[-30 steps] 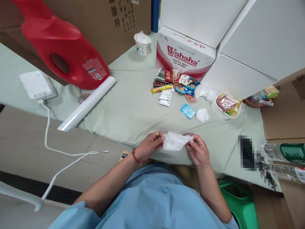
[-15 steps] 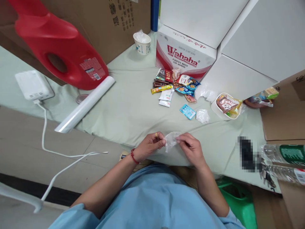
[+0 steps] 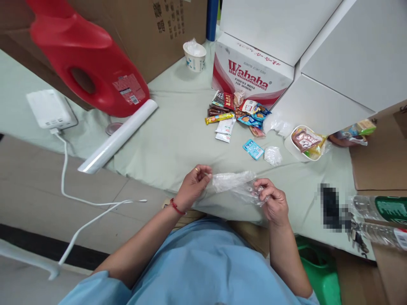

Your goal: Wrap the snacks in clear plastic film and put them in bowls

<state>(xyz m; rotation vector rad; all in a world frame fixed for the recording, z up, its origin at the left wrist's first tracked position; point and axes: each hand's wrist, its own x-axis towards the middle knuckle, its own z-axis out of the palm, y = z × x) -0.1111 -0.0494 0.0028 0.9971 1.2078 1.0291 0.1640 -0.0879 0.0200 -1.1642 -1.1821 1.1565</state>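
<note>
Right hand (image 3: 276, 204) moved outward | plastic film (image 3: 234, 181): clear, crinkled, stretched longer

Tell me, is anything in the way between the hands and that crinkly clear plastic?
Nothing visible is in the way. The right hand holds one end of the clear plastic. The left hand is right by its other end, though whether it touches is hard to tell.

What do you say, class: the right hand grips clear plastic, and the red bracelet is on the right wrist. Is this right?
Not quite: the head view shows the red bracelet on the left wrist. The right hand does grip clear plastic.
</note>
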